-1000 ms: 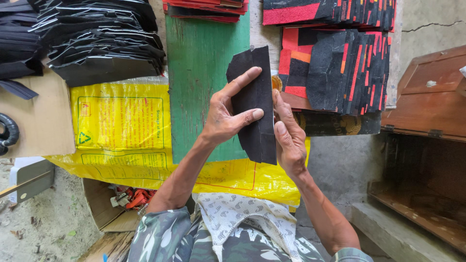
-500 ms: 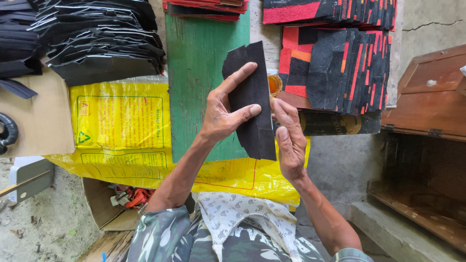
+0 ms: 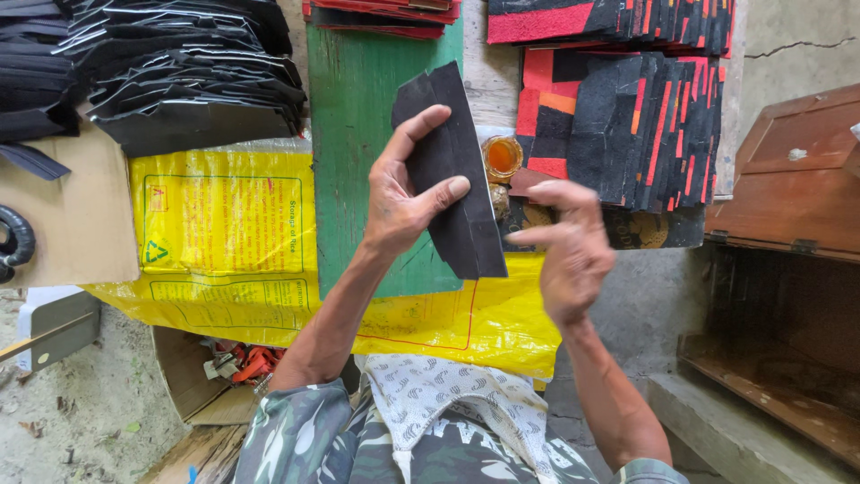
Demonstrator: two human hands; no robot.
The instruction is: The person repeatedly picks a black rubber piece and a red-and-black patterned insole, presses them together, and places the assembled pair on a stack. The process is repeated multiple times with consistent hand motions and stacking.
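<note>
The left hand pinches a folded black sheet above the green board; the right hand hovers just beside, loose, holding nothing; tall stacks of black pieces suggest much already done.

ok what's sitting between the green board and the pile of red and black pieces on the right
In the head view, a small round container of orange-amber stuff sits between the green board and the red-and-black pile, partly behind the black piece the left hand holds.

Left hand raised in a pinching grip; right hand loosely open.
</note>
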